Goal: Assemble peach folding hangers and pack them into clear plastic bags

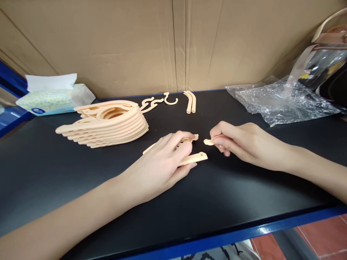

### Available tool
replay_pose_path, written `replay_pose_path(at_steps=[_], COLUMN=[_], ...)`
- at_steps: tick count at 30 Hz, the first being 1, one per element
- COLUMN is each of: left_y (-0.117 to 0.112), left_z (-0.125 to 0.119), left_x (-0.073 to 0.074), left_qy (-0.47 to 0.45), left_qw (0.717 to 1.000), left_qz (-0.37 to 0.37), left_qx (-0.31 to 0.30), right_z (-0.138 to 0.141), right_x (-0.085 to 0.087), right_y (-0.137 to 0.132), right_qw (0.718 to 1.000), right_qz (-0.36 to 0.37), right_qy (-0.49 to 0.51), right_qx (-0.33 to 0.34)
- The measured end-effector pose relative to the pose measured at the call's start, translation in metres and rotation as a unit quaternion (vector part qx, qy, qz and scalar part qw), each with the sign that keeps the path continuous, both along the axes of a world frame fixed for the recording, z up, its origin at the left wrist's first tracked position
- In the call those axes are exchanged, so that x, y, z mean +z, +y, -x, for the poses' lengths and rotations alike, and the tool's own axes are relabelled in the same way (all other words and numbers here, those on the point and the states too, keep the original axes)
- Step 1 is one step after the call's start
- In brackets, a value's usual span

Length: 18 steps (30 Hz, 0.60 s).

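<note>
Hanger (193,158) is gripped in the left hand (162,159), right of the stack (105,124) and a little nearer the viewer. A piece (208,142) is pinched by the right hand (244,144), farther right of the stack. The hands are held apart. Two rods (194,104) are laid behind and right of the stack.

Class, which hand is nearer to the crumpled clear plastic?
Right. The right hand is in front and to the left of the crumpled clear plastic; the left hand is farther left.
</note>
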<state>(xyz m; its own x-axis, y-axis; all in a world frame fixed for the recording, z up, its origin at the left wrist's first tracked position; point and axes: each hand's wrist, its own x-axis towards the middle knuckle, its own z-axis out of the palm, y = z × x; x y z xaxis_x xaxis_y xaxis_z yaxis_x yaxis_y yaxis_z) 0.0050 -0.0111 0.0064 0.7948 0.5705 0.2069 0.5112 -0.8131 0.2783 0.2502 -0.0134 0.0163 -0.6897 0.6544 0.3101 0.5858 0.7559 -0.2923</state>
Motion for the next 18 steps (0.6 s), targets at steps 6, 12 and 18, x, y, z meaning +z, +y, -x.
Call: replay_pose_path(at_steps=[6,12,18], left_y=[0.0001,-0.0024,-0.0022], left_z=[0.0022,0.0029,0.0019], left_x=[0.0011,-0.0029,-0.0039], left_qy=[-0.030,-0.032,-0.012], left_qw=[0.999,0.999,1.000], left_qz=[-0.015,0.016,0.017], left_qx=[0.002,0.016,0.023], right_z=[0.0009,0.0034,0.0042], right_x=[0.0015,0.0025,0.0019], right_y=[-0.0044,-0.0047,-0.0051], right_qw=[0.999,0.999,0.998], right_qz=[-0.023,-0.010,0.018], right_qy=[-0.030,-0.046,-0.061], right_qx=[-0.023,-0.023,-0.011])
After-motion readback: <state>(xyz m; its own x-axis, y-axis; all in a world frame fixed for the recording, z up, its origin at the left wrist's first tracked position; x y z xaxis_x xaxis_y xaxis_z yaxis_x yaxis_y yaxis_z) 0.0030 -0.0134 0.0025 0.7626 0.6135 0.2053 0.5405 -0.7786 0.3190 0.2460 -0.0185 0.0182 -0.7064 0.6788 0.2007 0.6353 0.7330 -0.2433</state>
